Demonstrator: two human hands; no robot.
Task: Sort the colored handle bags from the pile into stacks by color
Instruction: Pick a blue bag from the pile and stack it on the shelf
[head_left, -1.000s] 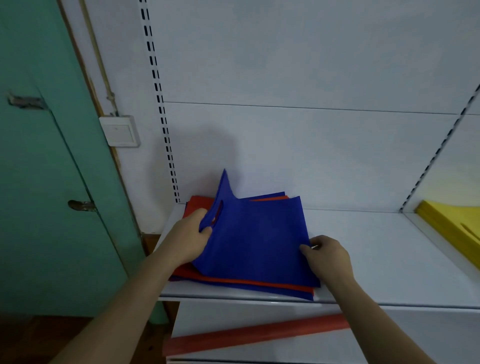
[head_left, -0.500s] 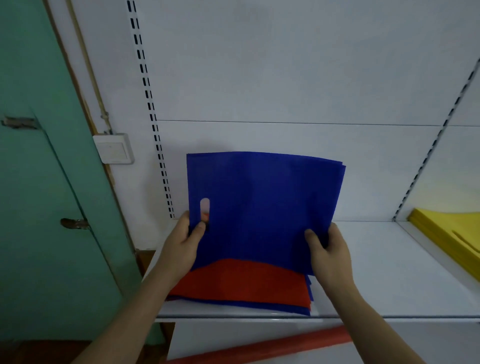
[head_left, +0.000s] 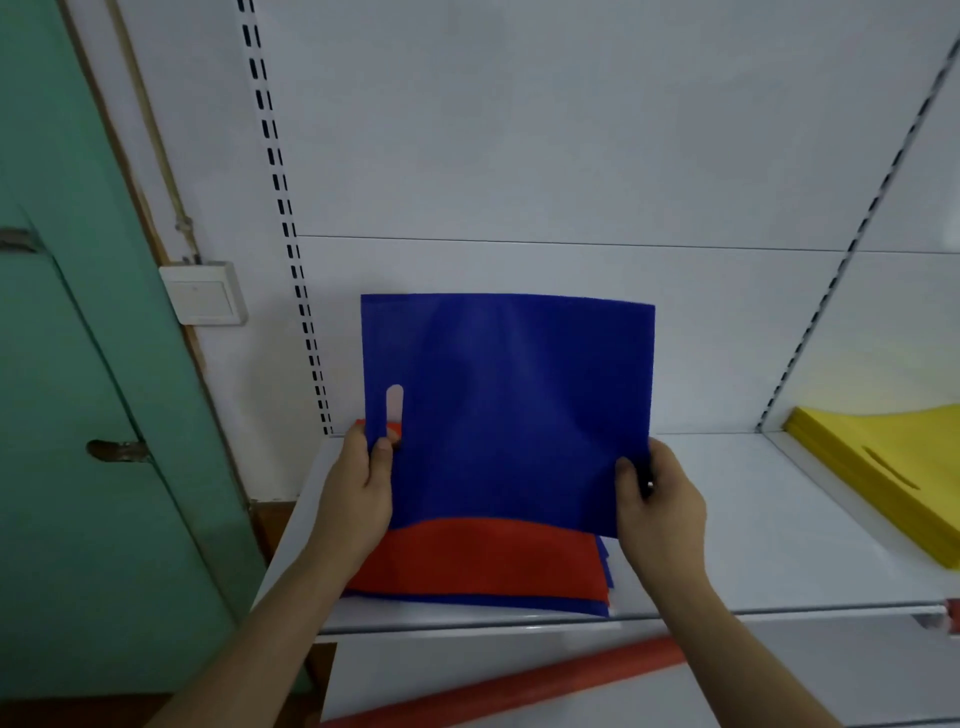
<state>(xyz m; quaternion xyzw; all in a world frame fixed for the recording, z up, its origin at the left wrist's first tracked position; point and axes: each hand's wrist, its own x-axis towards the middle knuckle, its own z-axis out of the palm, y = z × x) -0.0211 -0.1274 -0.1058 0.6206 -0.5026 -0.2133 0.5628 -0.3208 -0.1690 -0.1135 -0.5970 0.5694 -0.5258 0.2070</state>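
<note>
A single head-worn camera looks forward and down, close over a white shelf (head_left: 753, 545). The shelving's back panel (head_left: 571, 156) fills the far view.
</note>
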